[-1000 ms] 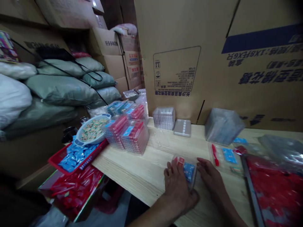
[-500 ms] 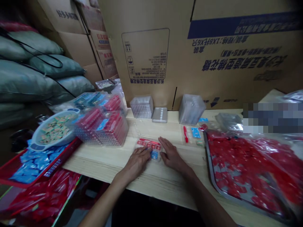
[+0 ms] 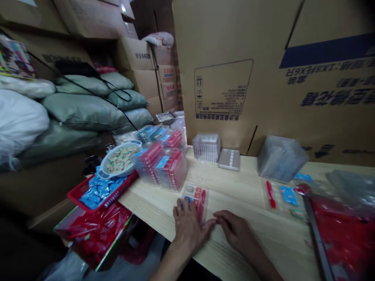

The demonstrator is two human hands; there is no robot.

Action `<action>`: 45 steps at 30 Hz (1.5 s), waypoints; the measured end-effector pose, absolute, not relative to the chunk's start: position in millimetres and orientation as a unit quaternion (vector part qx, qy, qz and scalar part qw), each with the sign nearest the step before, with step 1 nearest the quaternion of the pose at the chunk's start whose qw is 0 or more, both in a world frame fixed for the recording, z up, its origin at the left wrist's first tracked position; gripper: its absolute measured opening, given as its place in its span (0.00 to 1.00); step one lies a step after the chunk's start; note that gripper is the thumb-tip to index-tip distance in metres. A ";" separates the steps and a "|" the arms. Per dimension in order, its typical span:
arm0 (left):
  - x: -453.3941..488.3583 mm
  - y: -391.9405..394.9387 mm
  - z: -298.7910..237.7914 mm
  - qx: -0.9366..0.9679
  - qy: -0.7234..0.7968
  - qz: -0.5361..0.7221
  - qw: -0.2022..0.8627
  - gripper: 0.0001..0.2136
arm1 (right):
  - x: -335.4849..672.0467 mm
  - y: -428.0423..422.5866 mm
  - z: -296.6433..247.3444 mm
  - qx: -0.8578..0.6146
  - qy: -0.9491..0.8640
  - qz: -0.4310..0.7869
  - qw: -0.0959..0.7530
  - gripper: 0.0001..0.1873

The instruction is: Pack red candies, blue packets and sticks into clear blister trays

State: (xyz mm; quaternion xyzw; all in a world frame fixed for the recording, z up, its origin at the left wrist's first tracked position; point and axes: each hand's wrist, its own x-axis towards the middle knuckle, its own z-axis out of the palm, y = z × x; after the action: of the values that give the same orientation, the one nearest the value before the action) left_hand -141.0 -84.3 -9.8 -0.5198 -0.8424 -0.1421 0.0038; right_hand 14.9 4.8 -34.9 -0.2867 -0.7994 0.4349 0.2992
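Observation:
A clear plastic blister pack (image 3: 195,203) lies on the pale wooden table (image 3: 258,234), holding red pieces and a small blue packet, with its long side pointing away from me. My left hand (image 3: 189,225) rests over its near end, fingers spread on the plastic and hiding part of it. Just beside it, my right hand (image 3: 234,228) lies curled on the wood, its fingertips reaching my left hand and nothing visible in them.
Stacked filled trays (image 3: 171,169) and a white bowl (image 3: 120,159) stand left of my hands. Beyond the table's near edge sits a red basket of blue packets (image 3: 88,199). A metal tray of red pieces (image 3: 336,238) lies right; cardboard boxes form the back wall.
The pack has turned from lying crosswise between my hands to pointing away from me. My right hand has moved off it toward the near side, and the view has swung to the right.

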 end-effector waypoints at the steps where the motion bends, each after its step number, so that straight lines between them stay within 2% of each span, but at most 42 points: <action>1: -140.5 -80.4 -11.0 -0.511 -0.849 -0.136 -0.006 0.35 | 17.0 9.8 -39.5 -0.316 -0.774 0.444 0.323 0.15; 6: -140.5 -74.1 -6.0 -0.513 -0.846 -0.142 -0.022 0.26 | 34.7 24.5 -51.1 -0.394 -0.695 0.467 0.378 0.19; 12: -137.3 -107.7 17.1 -0.602 -0.764 -0.230 -0.045 0.23 | 38.7 27.4 -50.1 -0.407 -0.652 0.499 0.401 0.21; 14: -147.8 -111.1 37.6 -0.621 -0.739 -0.263 0.007 0.22 | 37.1 28.5 -50.6 -0.403 -0.644 0.512 0.401 0.22; 17: -184.7 -94.9 79.1 -0.613 -0.718 -0.297 0.147 0.20 | 35.2 29.5 -51.0 -0.402 -0.642 0.516 0.400 0.22; 20: -233.9 -63.4 113.6 -0.561 -0.753 -0.255 0.231 0.21 | 34.4 29.2 -50.0 -0.407 -0.645 0.507 0.403 0.22; 26: -283.8 -30.6 121.8 -0.584 -0.786 -0.098 0.180 0.17 | 35.0 30.6 -47.6 -0.409 -0.633 0.503 0.423 0.20; 35: -286.7 -23.4 104.4 -0.617 -0.748 -0.130 0.209 0.20 | 28.8 27.2 -41.2 -0.403 -0.664 0.440 0.451 0.13; 37: -280.9 -19.7 103.7 -0.621 -0.738 -0.146 0.219 0.23 | 28.8 26.9 -35.8 -0.407 -0.684 0.419 0.437 0.13; 40: -261.1 -20.8 103.4 -0.630 -0.690 -0.253 0.250 0.28 | 37.2 35.9 -23.8 -0.440 -0.733 0.321 0.408 0.16; 42: -242.1 -26.9 99.9 -0.637 -0.659 -0.318 0.243 0.27 | 51.3 47.6 -12.3 -0.497 -0.760 0.217 0.358 0.17; 45: -213.3 -35.1 80.9 -0.680 -0.600 -0.362 0.215 0.18 | 78.5 69.7 4.3 -0.609 -0.756 0.072 0.228 0.22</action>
State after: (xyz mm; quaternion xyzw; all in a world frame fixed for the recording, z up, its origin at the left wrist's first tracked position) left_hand -213.3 -35.1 80.9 -0.6801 -0.6000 -0.3625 0.2147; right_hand 78.5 69.7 4.3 -0.6093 -0.7561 0.0716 0.2281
